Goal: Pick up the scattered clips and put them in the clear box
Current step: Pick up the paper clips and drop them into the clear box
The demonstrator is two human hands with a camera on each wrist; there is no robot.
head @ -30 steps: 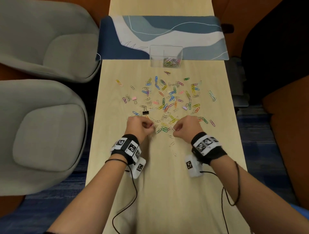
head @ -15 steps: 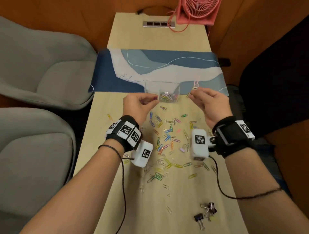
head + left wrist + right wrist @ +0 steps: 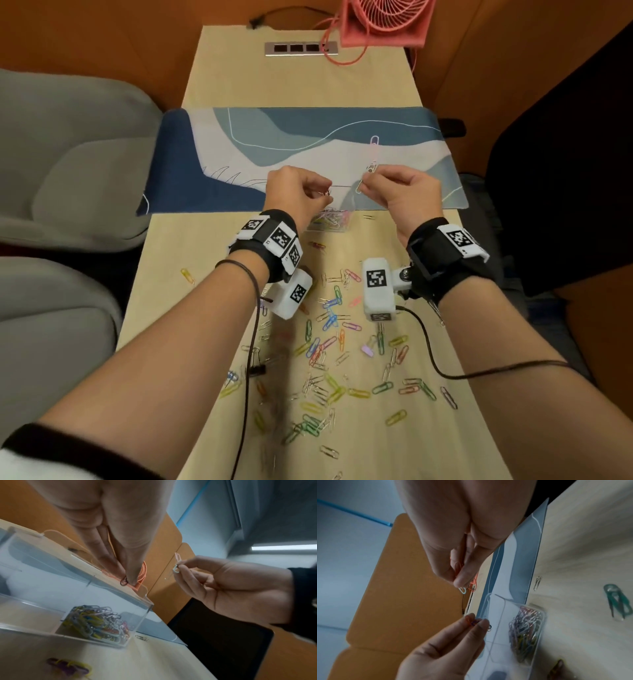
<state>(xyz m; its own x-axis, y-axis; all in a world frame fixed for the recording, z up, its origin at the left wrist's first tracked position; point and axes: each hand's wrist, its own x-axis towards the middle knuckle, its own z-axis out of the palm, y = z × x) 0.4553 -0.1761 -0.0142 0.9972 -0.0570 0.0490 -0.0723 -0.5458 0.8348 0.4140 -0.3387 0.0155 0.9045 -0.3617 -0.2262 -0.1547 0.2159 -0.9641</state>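
Delivery step: both hands are raised over the clear box [image 3: 329, 219] at frame centre. A dark clip [image 3: 123, 581] is pinched in the left hand [image 3: 296, 195], a pink and white pair of clips [image 3: 371, 161] in the right hand [image 3: 402, 192]. A heap is already held in the box; many scattered clips [image 3: 329, 346] are left across the lower counter [image 3: 191, 308]. Next, by judgement: pinches released squarely above the opening.
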